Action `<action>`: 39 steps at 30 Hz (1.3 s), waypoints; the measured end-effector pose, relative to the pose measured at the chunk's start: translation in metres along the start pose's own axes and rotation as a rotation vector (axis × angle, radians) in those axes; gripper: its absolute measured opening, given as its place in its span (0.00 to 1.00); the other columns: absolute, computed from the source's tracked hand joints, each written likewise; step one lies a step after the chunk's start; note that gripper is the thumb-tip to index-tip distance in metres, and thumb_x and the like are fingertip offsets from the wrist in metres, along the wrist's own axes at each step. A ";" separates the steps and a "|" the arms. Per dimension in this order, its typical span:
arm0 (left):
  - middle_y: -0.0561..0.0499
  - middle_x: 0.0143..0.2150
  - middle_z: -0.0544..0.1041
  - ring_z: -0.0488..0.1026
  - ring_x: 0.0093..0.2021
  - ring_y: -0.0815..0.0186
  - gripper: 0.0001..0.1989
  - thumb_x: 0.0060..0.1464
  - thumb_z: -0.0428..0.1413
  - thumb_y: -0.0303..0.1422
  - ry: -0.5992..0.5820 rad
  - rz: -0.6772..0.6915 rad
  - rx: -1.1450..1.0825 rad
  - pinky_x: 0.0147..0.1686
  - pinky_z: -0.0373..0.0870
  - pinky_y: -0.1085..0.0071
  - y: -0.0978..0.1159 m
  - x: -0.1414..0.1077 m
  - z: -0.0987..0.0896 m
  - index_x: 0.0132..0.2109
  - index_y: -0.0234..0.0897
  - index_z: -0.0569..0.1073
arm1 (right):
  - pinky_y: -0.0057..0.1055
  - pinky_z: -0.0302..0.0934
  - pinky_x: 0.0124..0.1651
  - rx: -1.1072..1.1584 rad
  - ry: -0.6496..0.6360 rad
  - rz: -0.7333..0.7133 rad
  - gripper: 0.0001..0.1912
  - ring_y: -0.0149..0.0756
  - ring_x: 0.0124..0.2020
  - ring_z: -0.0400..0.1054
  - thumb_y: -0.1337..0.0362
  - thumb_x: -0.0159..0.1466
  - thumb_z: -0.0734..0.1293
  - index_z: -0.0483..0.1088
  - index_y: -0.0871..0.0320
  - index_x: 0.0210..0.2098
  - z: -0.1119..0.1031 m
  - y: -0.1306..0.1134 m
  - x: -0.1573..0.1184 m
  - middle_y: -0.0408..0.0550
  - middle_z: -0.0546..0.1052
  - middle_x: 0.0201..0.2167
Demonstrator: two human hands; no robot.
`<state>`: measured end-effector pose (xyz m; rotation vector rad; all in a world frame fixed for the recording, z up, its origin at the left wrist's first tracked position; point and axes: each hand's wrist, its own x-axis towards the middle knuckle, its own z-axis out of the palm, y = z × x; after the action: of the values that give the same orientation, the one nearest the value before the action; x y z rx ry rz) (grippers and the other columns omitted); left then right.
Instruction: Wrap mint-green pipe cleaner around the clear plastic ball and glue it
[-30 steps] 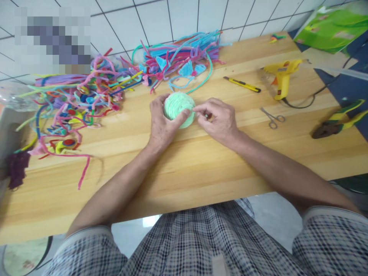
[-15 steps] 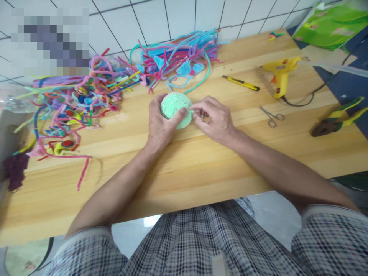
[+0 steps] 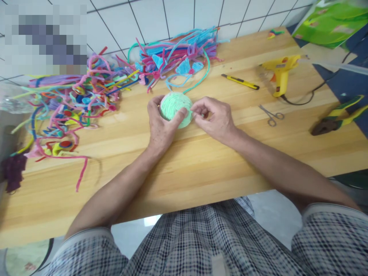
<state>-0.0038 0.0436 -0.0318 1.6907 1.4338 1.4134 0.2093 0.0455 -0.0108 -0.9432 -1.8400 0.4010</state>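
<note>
A mint-green ball [image 3: 174, 105] wound from fuzzy pipe cleaner sits in my left hand [image 3: 162, 126], fingers wrapped round its left side and thumb pressed across its front. At the ball's right edge is my right hand [image 3: 214, 119], thumb and fingertips pinched together on what looks like the end of a green pipe cleaner; the fingers mostly hide it. Behind the ball, a green strand [image 3: 205, 73] curves up toward the pile. Beside my right hand lie small scissors [image 3: 271, 116].
Bundled and loose pipe cleaners [image 3: 178, 50] lie along the tiled wall, with a tangled pile [image 3: 77, 111] at left. A yellow utility knife [image 3: 240, 81], a glue gun [image 3: 281, 73] with its cord, and pliers [image 3: 333, 119] lie at right. A green bag [image 3: 330, 25] stands beyond.
My right fingertips have closed in slightly at the ball's right edge, and less of the green strand shows between them. My left hand keeps its hold on the ball.
</note>
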 end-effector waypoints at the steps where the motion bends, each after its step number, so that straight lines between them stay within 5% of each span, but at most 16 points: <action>1: 0.45 0.62 0.72 0.74 0.64 0.51 0.39 0.58 0.72 0.61 0.001 0.001 0.003 0.69 0.73 0.51 0.000 0.000 0.000 0.63 0.45 0.67 | 0.31 0.68 0.39 0.000 -0.004 0.007 0.06 0.31 0.32 0.73 0.70 0.66 0.71 0.77 0.53 0.40 0.000 -0.001 0.000 0.39 0.81 0.32; 13: 0.44 0.67 0.72 0.70 0.73 0.45 0.47 0.53 0.76 0.59 -0.096 0.073 0.070 0.76 0.68 0.44 -0.010 0.014 -0.010 0.69 0.47 0.66 | 0.28 0.66 0.34 0.143 -0.013 0.128 0.03 0.29 0.27 0.68 0.66 0.65 0.72 0.75 0.53 0.34 0.002 -0.008 0.002 0.38 0.80 0.28; 18: 0.45 0.63 0.74 0.70 0.71 0.44 0.42 0.51 0.78 0.54 -0.134 0.101 0.137 0.77 0.66 0.42 -0.005 0.017 -0.016 0.65 0.44 0.71 | 0.28 0.65 0.33 0.210 -0.037 0.169 0.08 0.28 0.27 0.67 0.61 0.68 0.74 0.74 0.53 0.34 0.002 -0.009 0.003 0.37 0.78 0.28; 23: 0.46 0.60 0.74 0.74 0.64 0.50 0.37 0.54 0.76 0.53 -0.071 0.013 0.107 0.71 0.72 0.47 -0.002 0.014 -0.012 0.62 0.44 0.70 | 0.30 0.68 0.38 0.101 -0.063 0.040 0.02 0.31 0.32 0.71 0.64 0.69 0.72 0.75 0.53 0.39 0.001 -0.003 0.001 0.40 0.80 0.33; 32: 0.47 0.61 0.74 0.76 0.62 0.54 0.39 0.57 0.73 0.59 -0.014 -0.053 -0.009 0.66 0.76 0.52 -0.003 0.008 -0.004 0.62 0.46 0.67 | 0.32 0.73 0.43 -0.158 0.015 -0.297 0.08 0.34 0.39 0.78 0.69 0.75 0.68 0.78 0.53 0.50 -0.001 0.006 -0.002 0.46 0.83 0.42; 39: 0.44 0.68 0.71 0.73 0.70 0.49 0.43 0.57 0.74 0.59 -0.023 0.005 -0.011 0.72 0.72 0.50 -0.013 0.005 -0.001 0.70 0.49 0.66 | 0.36 0.75 0.45 -0.219 0.007 -0.267 0.10 0.38 0.40 0.79 0.70 0.74 0.66 0.80 0.51 0.47 -0.005 0.004 -0.002 0.48 0.84 0.42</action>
<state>-0.0098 0.0523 -0.0407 1.6988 1.4080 1.3974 0.2155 0.0457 -0.0126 -0.8261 -1.9999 0.0321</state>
